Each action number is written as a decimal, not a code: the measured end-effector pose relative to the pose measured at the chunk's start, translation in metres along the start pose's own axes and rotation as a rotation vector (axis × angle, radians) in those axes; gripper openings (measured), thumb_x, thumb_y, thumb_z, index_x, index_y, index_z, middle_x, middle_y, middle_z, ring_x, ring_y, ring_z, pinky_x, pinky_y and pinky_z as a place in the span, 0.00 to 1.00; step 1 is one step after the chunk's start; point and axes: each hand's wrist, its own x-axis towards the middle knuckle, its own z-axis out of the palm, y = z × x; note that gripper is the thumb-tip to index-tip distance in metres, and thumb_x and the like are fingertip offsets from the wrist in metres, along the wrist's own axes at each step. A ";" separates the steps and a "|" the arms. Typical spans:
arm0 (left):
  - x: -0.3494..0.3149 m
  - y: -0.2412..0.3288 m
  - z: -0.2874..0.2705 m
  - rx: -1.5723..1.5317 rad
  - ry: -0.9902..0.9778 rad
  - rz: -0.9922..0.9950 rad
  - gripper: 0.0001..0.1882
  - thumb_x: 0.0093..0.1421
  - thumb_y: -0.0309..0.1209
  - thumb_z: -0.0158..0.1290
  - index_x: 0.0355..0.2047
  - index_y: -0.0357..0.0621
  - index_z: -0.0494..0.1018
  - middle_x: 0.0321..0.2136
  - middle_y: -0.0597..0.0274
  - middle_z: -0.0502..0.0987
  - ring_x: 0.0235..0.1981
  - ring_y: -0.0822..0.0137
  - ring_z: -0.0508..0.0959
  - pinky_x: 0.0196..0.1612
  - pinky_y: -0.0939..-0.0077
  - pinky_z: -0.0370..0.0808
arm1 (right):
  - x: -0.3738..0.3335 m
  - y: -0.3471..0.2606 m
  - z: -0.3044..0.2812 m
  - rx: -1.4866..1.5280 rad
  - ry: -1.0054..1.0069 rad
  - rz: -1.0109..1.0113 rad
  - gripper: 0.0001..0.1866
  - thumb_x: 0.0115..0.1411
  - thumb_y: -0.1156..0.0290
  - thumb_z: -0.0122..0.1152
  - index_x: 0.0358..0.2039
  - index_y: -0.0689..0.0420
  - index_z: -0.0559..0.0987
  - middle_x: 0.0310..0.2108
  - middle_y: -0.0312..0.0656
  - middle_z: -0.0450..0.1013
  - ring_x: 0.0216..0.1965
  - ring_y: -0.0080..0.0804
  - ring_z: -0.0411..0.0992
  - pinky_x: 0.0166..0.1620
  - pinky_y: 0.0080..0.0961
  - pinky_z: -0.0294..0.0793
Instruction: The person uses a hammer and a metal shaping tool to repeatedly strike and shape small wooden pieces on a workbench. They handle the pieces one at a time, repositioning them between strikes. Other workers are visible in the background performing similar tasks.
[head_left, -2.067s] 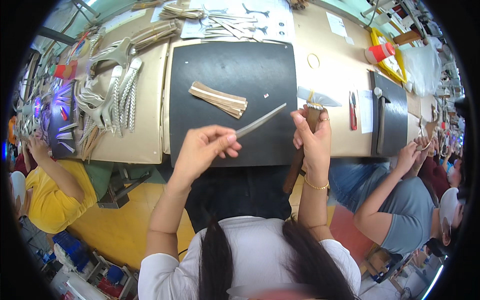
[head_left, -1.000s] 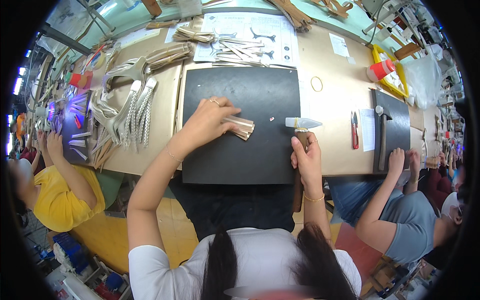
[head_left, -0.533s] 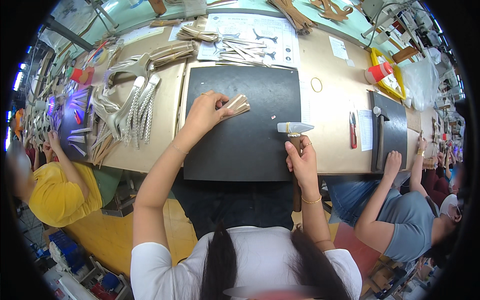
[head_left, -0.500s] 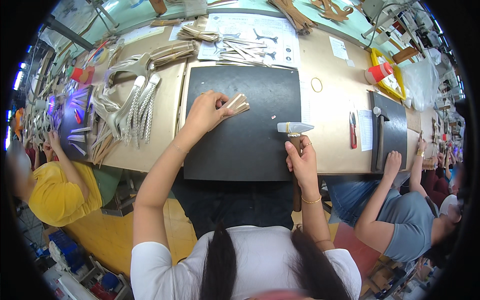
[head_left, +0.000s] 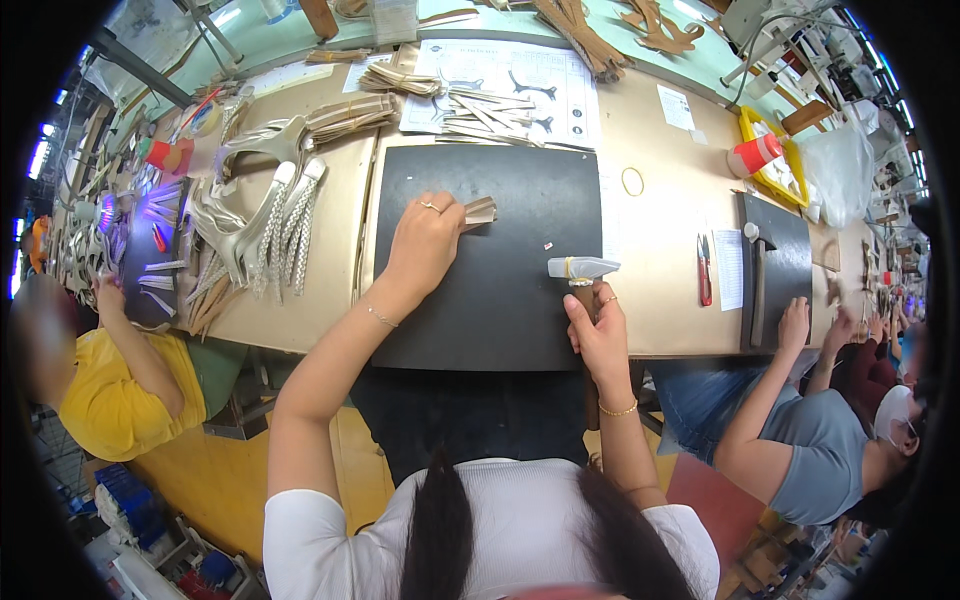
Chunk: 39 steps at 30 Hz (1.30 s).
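Observation:
Over the black mat [head_left: 490, 320], my left hand [head_left: 430, 240] is closed around a small stack of beige strips [head_left: 481, 212]. Only the strips' right ends show beyond my fingers; the rest is hidden by the hand. Near the mat's right edge, my right hand [head_left: 598, 325] grips a hammer [head_left: 583, 268] by its brown wooden handle. The hammer head looks wrapped in pale material with a yellow band round it, and it is held just above the mat. A tiny pale scrap [head_left: 548, 245] lies on the mat between the two hands.
Bundles of strips [head_left: 490, 115] lie on a printed drawing sheet [head_left: 560, 75] beyond the mat. Braided straps [head_left: 290, 215] are piled at left. To the right are a rubber band [head_left: 632, 181], red-handled snips [head_left: 705, 275] and another hammer [head_left: 758, 280]. Co-workers sit on both sides.
My left hand has rolled over, its back now upward, covering more of the strips. My right hand and the hammer have shifted slightly left.

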 end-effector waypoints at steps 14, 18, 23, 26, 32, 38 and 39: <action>0.025 0.011 -0.068 -0.265 -0.787 -0.176 0.09 0.48 0.27 0.70 0.27 0.42 0.79 0.60 0.35 0.73 0.63 0.45 0.73 0.56 0.67 0.73 | 0.022 -0.052 0.040 -0.350 -0.068 -0.280 0.19 0.68 0.66 0.62 0.52 0.67 0.75 0.40 0.55 0.78 0.36 0.46 0.78 0.42 0.33 0.75; 0.029 -0.001 -0.074 -0.550 -0.881 -0.300 0.11 0.49 0.28 0.70 0.25 0.42 0.77 0.70 0.36 0.60 0.69 0.46 0.66 0.61 0.69 0.69 | 0.020 -0.053 0.042 -0.392 -0.067 -0.317 0.19 0.68 0.67 0.61 0.53 0.67 0.75 0.44 0.57 0.78 0.41 0.51 0.78 0.44 0.36 0.76; 0.014 -0.010 -0.074 -0.575 -0.627 -0.304 0.11 0.52 0.30 0.69 0.27 0.42 0.76 0.55 0.51 0.76 0.41 0.61 0.80 0.47 0.69 0.75 | 0.019 -0.040 0.022 -0.423 0.023 -0.350 0.21 0.69 0.65 0.62 0.55 0.68 0.74 0.33 0.44 0.78 0.22 0.20 0.67 0.27 0.21 0.68; 0.007 -0.013 -0.069 -0.647 -0.646 -0.402 0.10 0.59 0.29 0.65 0.34 0.40 0.74 0.33 0.62 0.77 0.26 0.74 0.74 0.33 0.76 0.74 | 0.016 -0.034 0.014 -0.422 0.020 -0.317 0.21 0.70 0.66 0.61 0.56 0.68 0.74 0.31 0.40 0.77 0.21 0.19 0.67 0.26 0.20 0.67; 0.005 -0.017 -0.073 -0.815 -0.754 -0.654 0.12 0.67 0.37 0.60 0.37 0.42 0.71 0.33 0.67 0.76 0.29 0.78 0.75 0.24 0.81 0.73 | 0.011 -0.034 0.021 -0.388 -0.038 -0.301 0.20 0.69 0.66 0.62 0.55 0.68 0.75 0.35 0.44 0.77 0.28 0.28 0.71 0.33 0.24 0.71; 0.000 -0.003 -0.073 -0.633 -0.788 -0.588 0.11 0.65 0.35 0.62 0.41 0.43 0.75 0.27 0.70 0.76 0.25 0.79 0.75 0.22 0.82 0.72 | 0.004 -0.036 0.014 -0.371 -0.046 -0.176 0.19 0.69 0.67 0.61 0.54 0.68 0.76 0.46 0.54 0.79 0.44 0.46 0.79 0.47 0.32 0.76; -0.004 0.004 -0.068 -0.686 -0.774 -0.535 0.11 0.64 0.33 0.62 0.43 0.43 0.76 0.27 0.68 0.77 0.25 0.78 0.75 0.25 0.80 0.73 | 0.003 -0.036 0.010 -0.385 -0.036 -0.142 0.19 0.69 0.67 0.61 0.54 0.67 0.76 0.46 0.54 0.79 0.45 0.46 0.79 0.48 0.33 0.76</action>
